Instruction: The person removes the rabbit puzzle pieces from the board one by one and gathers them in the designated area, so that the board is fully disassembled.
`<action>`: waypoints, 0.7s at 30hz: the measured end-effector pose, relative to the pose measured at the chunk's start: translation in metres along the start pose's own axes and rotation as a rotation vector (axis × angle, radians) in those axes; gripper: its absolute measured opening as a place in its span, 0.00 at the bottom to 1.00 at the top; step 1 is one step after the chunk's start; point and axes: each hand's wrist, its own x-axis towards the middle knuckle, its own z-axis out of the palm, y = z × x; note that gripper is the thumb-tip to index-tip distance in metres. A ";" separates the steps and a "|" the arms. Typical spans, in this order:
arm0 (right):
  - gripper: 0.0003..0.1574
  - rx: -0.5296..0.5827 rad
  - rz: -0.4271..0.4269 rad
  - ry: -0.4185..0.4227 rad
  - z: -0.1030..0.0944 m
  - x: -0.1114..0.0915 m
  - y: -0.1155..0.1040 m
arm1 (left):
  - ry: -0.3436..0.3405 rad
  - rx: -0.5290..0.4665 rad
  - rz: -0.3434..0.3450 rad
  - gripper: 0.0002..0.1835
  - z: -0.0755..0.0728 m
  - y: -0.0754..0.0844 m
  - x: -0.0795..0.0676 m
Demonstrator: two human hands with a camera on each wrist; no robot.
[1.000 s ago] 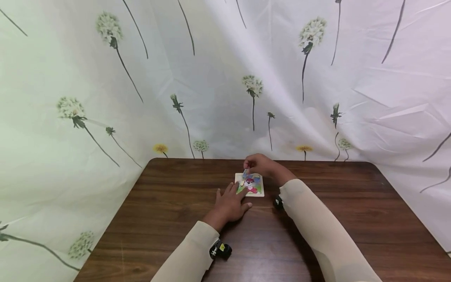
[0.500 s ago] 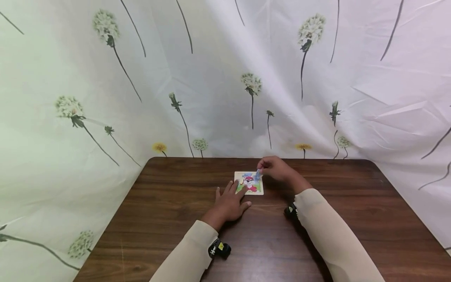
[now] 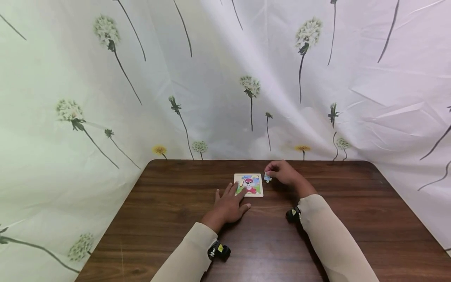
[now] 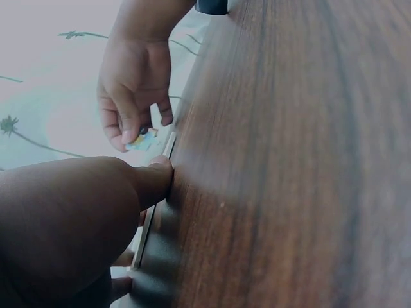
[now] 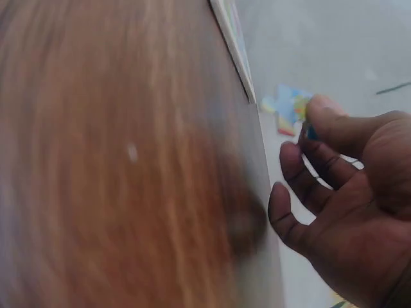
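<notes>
A small square jigsaw puzzle [image 3: 261, 188] with a pale frame lies near the far edge of the table, picturing a pink and white cartoon animal. My left hand [image 3: 228, 205] rests over its near left part, fingers spread and fairly straight. Just right of the puzzle, my right hand [image 3: 284, 173] pinches a light blue jigsaw piece [image 3: 267, 178] between thumb and fingers. In the right wrist view the piece [image 5: 286, 109] shows knobbed edges and yellow and red patches, while the other fingers curl loosely below. The left wrist view shows the puzzle's edge [image 4: 146, 234] under my left fingers.
The dark wood-grain table [image 3: 183, 196] ends close behind the puzzle. A white cloth [image 3: 218, 98] printed with dandelions hangs behind it and along the sides. Each wrist carries a black camera, one on the left [image 3: 220, 250] and one on the right [image 3: 293, 214].
My right hand has moved right with the jigsaw piece, from over the puzzle's upper left, across its upper right, to beside the puzzle. My left hand has stayed in place.
</notes>
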 end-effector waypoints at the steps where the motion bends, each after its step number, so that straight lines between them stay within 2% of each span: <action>1: 0.07 0.008 0.015 0.003 0.001 0.000 0.001 | 0.002 -0.001 0.001 0.36 0.000 0.000 0.000; 4: 0.07 0.021 0.039 0.019 0.004 0.000 0.005 | 0.006 -0.003 0.002 0.36 0.000 0.000 -0.001; 9: 0.08 -0.002 0.030 0.040 0.009 0.001 0.012 | -0.001 -0.009 -0.006 0.36 -0.001 0.000 -0.001; 17: 0.19 0.007 0.042 0.043 0.011 -0.003 0.018 | -0.004 -0.012 -0.004 0.36 0.000 0.000 -0.001; 21: 0.17 -0.001 0.049 0.029 0.013 -0.005 0.018 | -0.002 -0.015 -0.005 0.36 0.001 0.000 -0.001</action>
